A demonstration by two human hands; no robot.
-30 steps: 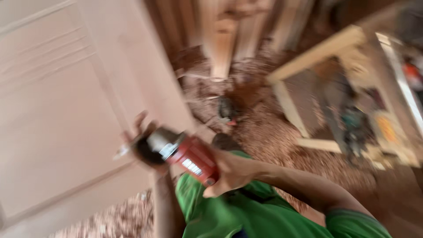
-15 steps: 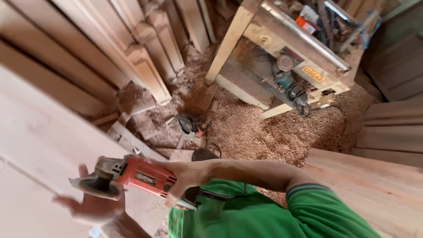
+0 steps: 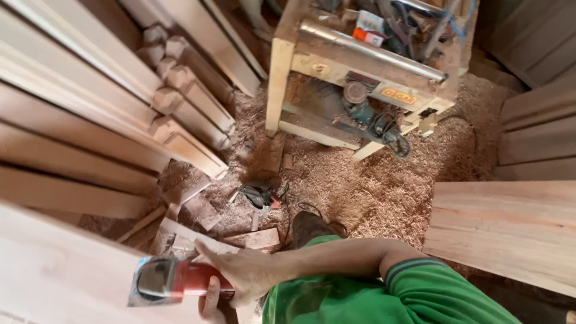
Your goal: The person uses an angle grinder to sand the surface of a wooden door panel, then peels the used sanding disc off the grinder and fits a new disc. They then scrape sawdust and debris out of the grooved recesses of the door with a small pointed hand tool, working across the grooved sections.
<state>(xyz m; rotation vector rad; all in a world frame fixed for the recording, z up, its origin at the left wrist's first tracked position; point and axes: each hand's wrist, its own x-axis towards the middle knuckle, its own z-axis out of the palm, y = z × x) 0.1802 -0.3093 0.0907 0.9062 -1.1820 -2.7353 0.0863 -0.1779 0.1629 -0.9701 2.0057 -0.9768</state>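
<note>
1. A person in a green shirt [image 3: 384, 303] stands over a pale wooden panel [image 3: 54, 270] in a workshop, seen from a head-worn camera looking down.
2. The right hand [image 3: 249, 273] is wrapped around the red body of a handheld power sander [image 3: 174, 281], fingers curled tight on the casing, thumb lying over the top.
3. The left hand [image 3: 210, 303] shows only in part beneath the sander, its fingers pressed up against the tool's underside; how firmly they close cannot be told, as the frame edge cuts them off.
4. The sander lies at the near right edge of the panel, its grey front end pointing out over the pale surface; whether it touches the wood cannot be told.
5. Beyond the panel, long timber boards [image 3: 78, 150] and carved square-headed posts [image 3: 186, 123] lean in rows.
6. Farther from the panel, a wooden work stand [image 3: 282, 66] with a steel roller carries motors, cables and clutter, its legs set in thick sawdust [image 3: 372, 186].
7. A small dark tool [image 3: 258, 195] lies in the shavings between the panel and the stand, among offcuts.
8. Across from the panel, flat planks [image 3: 504, 228] rest to the right of the sleeve.
</note>
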